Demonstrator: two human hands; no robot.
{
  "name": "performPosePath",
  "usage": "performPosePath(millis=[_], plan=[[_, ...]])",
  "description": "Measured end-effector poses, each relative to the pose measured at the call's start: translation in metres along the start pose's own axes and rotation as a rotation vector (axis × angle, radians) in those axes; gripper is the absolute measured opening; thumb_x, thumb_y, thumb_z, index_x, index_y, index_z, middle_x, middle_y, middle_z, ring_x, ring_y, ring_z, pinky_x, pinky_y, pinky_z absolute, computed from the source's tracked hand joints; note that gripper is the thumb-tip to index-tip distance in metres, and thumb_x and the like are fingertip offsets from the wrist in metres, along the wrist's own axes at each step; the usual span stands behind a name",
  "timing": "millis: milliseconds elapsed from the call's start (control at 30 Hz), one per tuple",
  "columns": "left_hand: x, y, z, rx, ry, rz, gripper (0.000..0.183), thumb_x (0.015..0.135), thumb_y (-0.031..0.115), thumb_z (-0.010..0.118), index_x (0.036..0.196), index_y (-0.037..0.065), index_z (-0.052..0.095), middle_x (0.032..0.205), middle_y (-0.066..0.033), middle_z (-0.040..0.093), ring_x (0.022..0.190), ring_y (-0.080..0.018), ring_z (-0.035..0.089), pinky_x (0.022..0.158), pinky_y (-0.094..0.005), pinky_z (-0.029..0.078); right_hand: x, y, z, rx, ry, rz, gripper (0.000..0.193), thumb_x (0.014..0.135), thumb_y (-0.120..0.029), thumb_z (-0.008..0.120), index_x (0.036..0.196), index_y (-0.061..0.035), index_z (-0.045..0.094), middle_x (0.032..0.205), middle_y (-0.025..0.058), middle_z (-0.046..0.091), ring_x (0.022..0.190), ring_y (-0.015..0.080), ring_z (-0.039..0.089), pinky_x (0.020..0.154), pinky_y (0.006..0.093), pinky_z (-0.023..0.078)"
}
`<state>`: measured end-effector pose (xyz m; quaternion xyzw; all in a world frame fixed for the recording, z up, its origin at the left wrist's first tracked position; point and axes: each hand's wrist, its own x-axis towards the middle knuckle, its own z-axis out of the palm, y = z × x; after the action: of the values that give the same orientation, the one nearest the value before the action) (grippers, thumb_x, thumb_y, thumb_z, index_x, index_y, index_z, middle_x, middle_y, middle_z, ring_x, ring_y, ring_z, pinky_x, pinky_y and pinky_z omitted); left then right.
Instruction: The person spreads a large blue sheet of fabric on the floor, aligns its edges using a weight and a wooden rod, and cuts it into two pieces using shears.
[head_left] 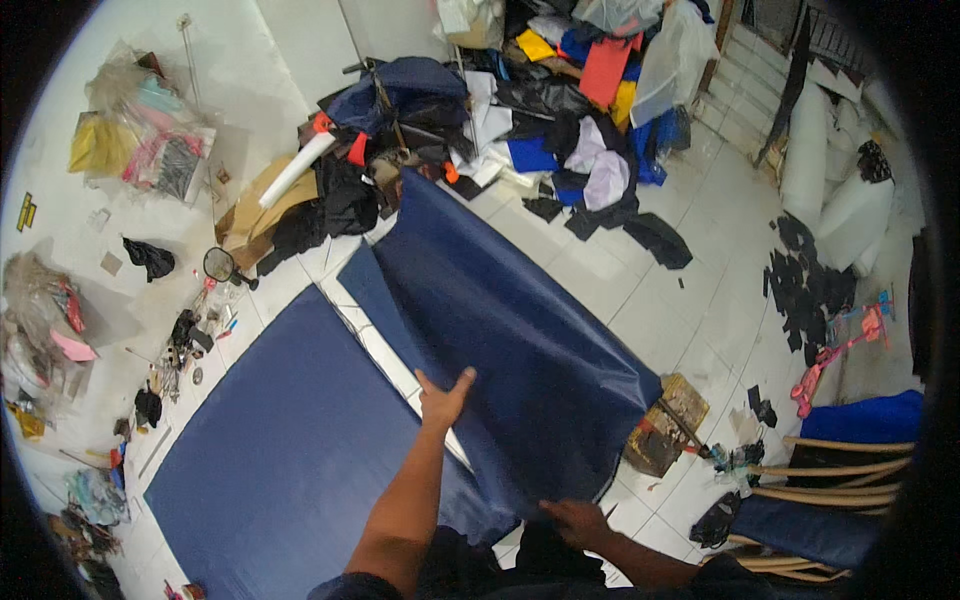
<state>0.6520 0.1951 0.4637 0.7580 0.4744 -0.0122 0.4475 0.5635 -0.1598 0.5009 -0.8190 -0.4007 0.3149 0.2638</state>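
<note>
A large navy blue fabric sheet (510,310) runs from the scrap pile at the back toward me, its near end lifted and rippled. My left hand (445,396) lies flat on its left edge, fingers and thumb spread. At the sheet's near corner, my right hand (577,519) is closed on the fabric. A second navy sheet (285,450) lies flat on the white tiled floor to the left, partly under the first.
A heap of coloured fabric scraps (560,110) and a white roll (296,170) fill the back. A worn wooden box (668,426) sits right of the sheet. Black offcuts (805,290), a wooden-framed chair (840,480), plastic bags (150,135) and small tools (190,340) surround the area.
</note>
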Motion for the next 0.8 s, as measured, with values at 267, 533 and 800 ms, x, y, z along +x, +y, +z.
performPosePath(millis=[267,533,800], plan=[[0.051,-0.106,-0.04,-0.674,-0.441,-0.641,0.055,0.074,0.01,0.068,0.121,-0.008,0.047,0.107,-0.0218,0.062,0.103,-0.0353,0.062,0.093,-0.049,0.05,0.008,-0.063,-0.021,0.384,-0.525,0.025,0.059,0.098,-0.035,0.057,0.149,-0.0122,0.038,0.141,0.0176,0.051,0.127,0.0335,0.051,0.108,0.0431,0.04],[-0.027,-0.111,-0.14,-0.836,-1.034,-0.449,0.017,0.087,0.012,0.065,0.097,-0.001,0.06,0.092,-0.0143,0.065,0.08,-0.0301,0.066,0.075,-0.0459,0.055,0.167,-0.279,0.043,-0.199,0.238,0.646,0.09,0.08,-0.048,0.074,0.15,-0.0106,0.034,0.133,0.0268,0.055,0.121,0.038,0.057,0.1,0.0457,0.047],[0.111,-0.22,-0.226,-1.126,-0.602,-0.464,0.052,0.079,0.023,0.072,0.121,-0.001,0.053,0.112,-0.0174,0.058,0.097,-0.0356,0.058,0.087,-0.0482,0.05,0.159,-0.39,0.181,-0.165,0.577,0.699,0.035,0.079,-0.023,0.065,0.112,-0.0122,0.068,0.101,0.0141,0.067,0.096,0.0354,0.065,0.083,0.0482,0.051]])
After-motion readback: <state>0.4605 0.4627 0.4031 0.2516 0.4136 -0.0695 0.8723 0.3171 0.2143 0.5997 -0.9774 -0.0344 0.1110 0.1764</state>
